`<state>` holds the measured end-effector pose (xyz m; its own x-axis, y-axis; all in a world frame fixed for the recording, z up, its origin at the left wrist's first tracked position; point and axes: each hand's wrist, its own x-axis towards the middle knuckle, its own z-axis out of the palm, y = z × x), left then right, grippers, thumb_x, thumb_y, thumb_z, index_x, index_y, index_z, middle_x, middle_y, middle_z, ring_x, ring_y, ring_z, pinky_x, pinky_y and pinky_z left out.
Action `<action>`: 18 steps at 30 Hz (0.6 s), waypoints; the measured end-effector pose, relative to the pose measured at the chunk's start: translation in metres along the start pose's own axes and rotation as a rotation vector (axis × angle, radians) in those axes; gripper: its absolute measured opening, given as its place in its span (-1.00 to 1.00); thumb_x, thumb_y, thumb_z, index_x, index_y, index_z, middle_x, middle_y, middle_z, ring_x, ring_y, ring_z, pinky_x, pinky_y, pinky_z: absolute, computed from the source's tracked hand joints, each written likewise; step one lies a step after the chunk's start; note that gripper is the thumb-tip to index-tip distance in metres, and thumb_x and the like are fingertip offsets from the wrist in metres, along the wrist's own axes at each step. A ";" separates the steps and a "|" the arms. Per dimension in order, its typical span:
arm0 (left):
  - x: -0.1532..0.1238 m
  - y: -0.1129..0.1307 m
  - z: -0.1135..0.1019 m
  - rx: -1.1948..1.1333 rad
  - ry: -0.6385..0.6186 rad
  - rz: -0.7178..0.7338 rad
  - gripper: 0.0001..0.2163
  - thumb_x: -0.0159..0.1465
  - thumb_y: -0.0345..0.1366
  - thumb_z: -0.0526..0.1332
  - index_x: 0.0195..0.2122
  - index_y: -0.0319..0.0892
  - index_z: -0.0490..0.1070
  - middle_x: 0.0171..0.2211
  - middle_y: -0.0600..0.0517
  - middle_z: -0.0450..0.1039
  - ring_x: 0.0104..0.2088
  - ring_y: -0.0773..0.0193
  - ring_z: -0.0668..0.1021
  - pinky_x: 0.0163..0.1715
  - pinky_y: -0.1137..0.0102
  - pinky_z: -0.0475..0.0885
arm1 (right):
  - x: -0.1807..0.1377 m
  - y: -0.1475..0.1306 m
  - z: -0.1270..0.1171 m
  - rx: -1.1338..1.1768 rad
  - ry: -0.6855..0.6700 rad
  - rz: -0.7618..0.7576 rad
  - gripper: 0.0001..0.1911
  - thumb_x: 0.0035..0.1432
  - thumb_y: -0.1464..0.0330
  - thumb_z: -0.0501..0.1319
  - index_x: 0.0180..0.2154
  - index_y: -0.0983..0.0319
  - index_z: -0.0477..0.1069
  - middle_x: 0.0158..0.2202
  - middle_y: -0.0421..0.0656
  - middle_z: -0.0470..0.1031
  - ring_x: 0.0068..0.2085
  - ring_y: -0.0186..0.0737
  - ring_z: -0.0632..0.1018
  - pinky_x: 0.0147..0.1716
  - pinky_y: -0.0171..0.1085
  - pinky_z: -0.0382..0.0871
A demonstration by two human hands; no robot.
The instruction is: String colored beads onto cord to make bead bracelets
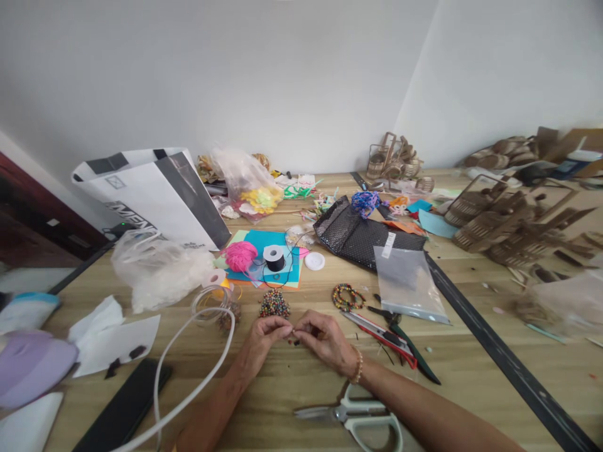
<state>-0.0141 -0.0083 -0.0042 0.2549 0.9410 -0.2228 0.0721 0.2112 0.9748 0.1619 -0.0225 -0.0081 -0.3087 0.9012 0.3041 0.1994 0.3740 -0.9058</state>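
Observation:
My left hand (pixel 265 339) and my right hand (pixel 327 339) meet above the table, thumbs and forefingers pinched together. Small beads (pixel 294 342), dark and brownish, show at the fingertips; any thread through them is too fine to make out. Just beyond my left hand lies a pile of multicoloured beads (pixel 274 304). A spool of black cord (pixel 274 258) stands behind the pile, a loose strand curling from it. To the far right of my right hand rests a coiled beaded bracelet (pixel 347 297). Below the hands lie scissors with pale green handles (pixel 360 414).
Right of my hands lie a red utility knife (pixel 386 336), dark green pliers (pixel 409 348) and a clear zip bag (pixel 412 285). Pink yarn (pixel 240 256) sits on coloured paper. A white tube (pixel 188 392) arches at left, near a black case (pixel 123 405). Bamboo baskets (pixel 509 220) stand far right.

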 end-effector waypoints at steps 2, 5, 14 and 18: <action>0.000 0.000 0.000 -0.006 0.001 -0.002 -0.79 -0.04 -0.16 0.33 -0.51 -0.22 0.52 -0.56 0.04 0.52 -0.48 0.26 0.49 -0.37 0.39 0.37 | 0.000 0.000 0.000 0.001 0.002 0.000 -0.73 0.19 0.20 0.17 -0.41 0.26 0.44 -0.50 -0.16 0.46 -0.48 -0.34 0.42 -0.50 -0.38 0.28; 0.000 -0.001 -0.001 -0.020 0.001 -0.003 -0.80 -0.05 -0.18 0.34 -0.50 -0.22 0.53 -0.56 0.04 0.53 -0.49 0.27 0.49 -0.38 0.40 0.37 | 0.000 0.000 0.000 -0.003 0.009 0.003 -0.74 0.19 0.21 0.16 -0.41 0.26 0.44 -0.50 -0.16 0.46 -0.47 -0.33 0.42 -0.50 -0.38 0.28; -0.001 0.000 0.000 -0.119 -0.030 -0.001 -0.87 -0.12 -0.31 0.39 -0.51 -0.21 0.54 -0.56 0.06 0.54 -0.49 0.29 0.51 -0.37 0.41 0.38 | -0.001 0.000 -0.001 0.018 0.001 0.014 -0.75 0.17 0.22 0.18 -0.42 0.28 0.42 -0.51 -0.16 0.43 -0.48 -0.34 0.39 -0.51 -0.39 0.24; -0.001 -0.002 -0.001 -0.127 -0.037 0.039 -0.91 -0.10 -0.33 0.38 -0.55 -0.20 0.54 -0.55 0.06 0.53 -0.47 0.30 0.50 -0.36 0.43 0.37 | 0.000 0.000 -0.001 0.122 -0.012 0.058 -0.70 0.14 0.17 0.20 -0.45 0.27 0.42 -0.52 -0.18 0.43 -0.50 -0.36 0.38 -0.53 -0.39 0.22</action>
<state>-0.0153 -0.0095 -0.0064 0.2904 0.9392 -0.1832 -0.0603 0.2090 0.9760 0.1625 -0.0223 -0.0074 -0.3117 0.9174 0.2476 0.1026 0.2916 -0.9510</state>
